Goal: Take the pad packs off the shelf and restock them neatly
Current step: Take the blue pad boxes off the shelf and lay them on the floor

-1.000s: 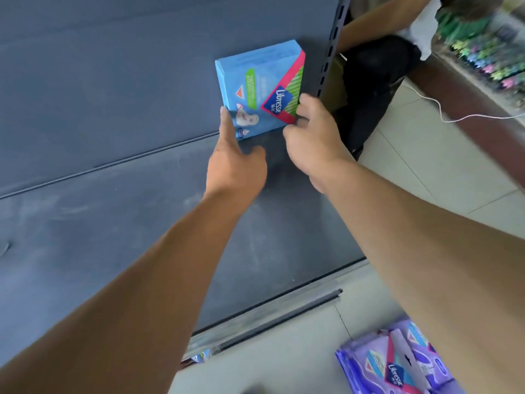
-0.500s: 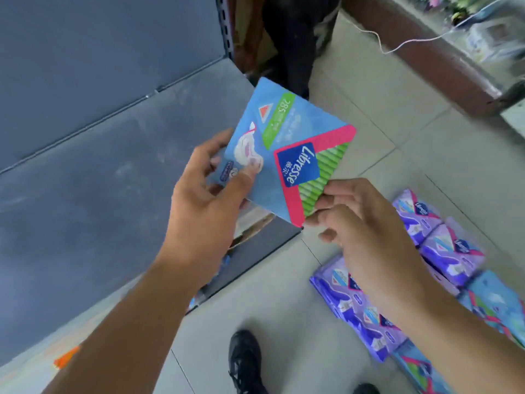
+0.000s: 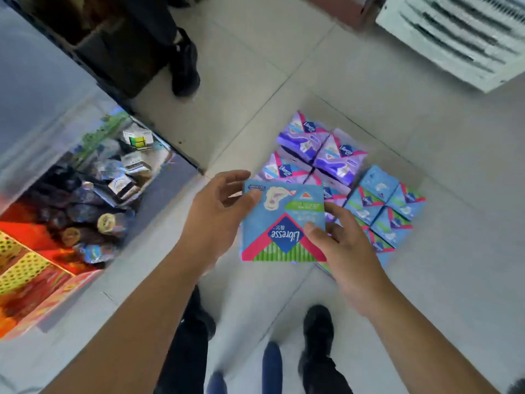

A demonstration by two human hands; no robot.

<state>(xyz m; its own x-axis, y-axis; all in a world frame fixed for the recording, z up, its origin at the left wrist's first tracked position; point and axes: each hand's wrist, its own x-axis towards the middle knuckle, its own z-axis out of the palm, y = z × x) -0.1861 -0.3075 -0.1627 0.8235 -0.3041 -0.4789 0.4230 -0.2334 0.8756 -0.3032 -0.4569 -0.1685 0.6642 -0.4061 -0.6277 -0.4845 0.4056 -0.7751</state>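
Observation:
A blue Libresse pad pack (image 3: 279, 223) with a pink and green corner is held flat above the floor, its logo upside down to me. My left hand (image 3: 218, 214) pinches its left edge with thumb on top. My right hand (image 3: 338, 245) grips its right edge, thumb on the face. Beyond it, purple pad packs (image 3: 312, 149) and blue pad packs (image 3: 380, 206) lie in rows on the tiled floor. The grey shelf (image 3: 37, 89) is at the upper left.
A lower shelf (image 3: 85, 177) at left holds mixed small goods and red-yellow boxes. Another person's black shoe (image 3: 184, 72) stands at the top. My own shoes (image 3: 316, 328) are at the bottom. A white vented unit (image 3: 454, 32) sits top right.
The pack came off the grey shelf and moved down and right over the floor. It has been turned so the logo reads upside down. My view has swung from the shelf to the floor.

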